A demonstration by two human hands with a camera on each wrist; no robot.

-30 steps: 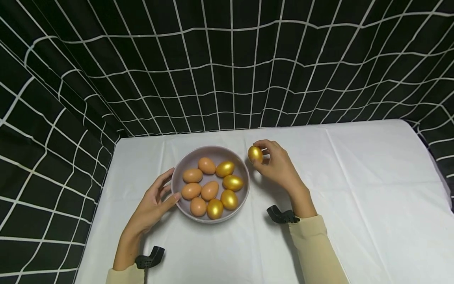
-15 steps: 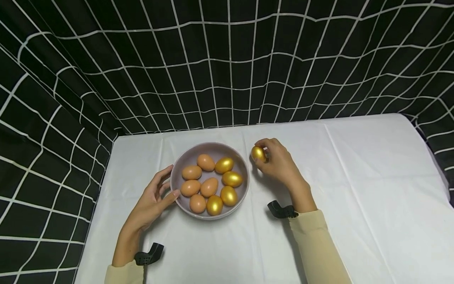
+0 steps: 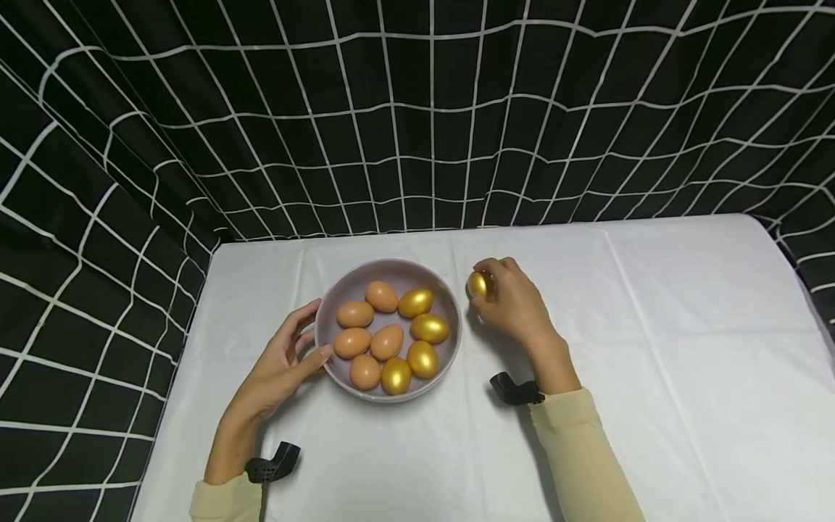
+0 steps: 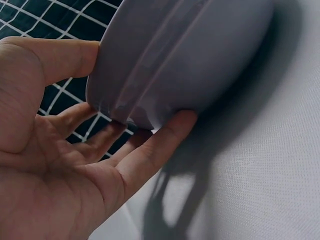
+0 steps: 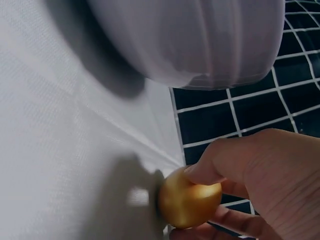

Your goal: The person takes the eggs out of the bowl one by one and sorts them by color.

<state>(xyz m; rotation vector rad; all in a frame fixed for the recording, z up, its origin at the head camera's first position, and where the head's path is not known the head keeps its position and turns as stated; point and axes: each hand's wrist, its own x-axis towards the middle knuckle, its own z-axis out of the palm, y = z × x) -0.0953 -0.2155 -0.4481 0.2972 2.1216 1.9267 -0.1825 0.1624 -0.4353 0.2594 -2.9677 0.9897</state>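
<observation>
A round mauve bowl (image 3: 390, 397) stands on the white cloth. Inside it, several brown eggs (image 3: 387, 342) lie toward the left and several golden eggs (image 3: 429, 328) toward the right. My left hand (image 3: 277, 370) holds the bowl's left side, thumb at the rim and fingers against the outer wall, as the left wrist view shows. To the right of the bowl, my right hand (image 3: 515, 301) pinches another golden egg (image 5: 187, 200) between thumb and fingers. That egg is at or just above the cloth; whether it touches, I cannot tell.
The white cloth (image 3: 652, 348) covers the table and reaches far to the right of the hands. A black curtain with a white grid (image 3: 417, 116) hangs behind the table and along its left side. Each wrist wears a black camera mount (image 3: 515, 389).
My right hand has moved the golden egg slightly right, away from the bowl, and lower toward the cloth. The left hand stays on the bowl. The head view has shifted a little.
</observation>
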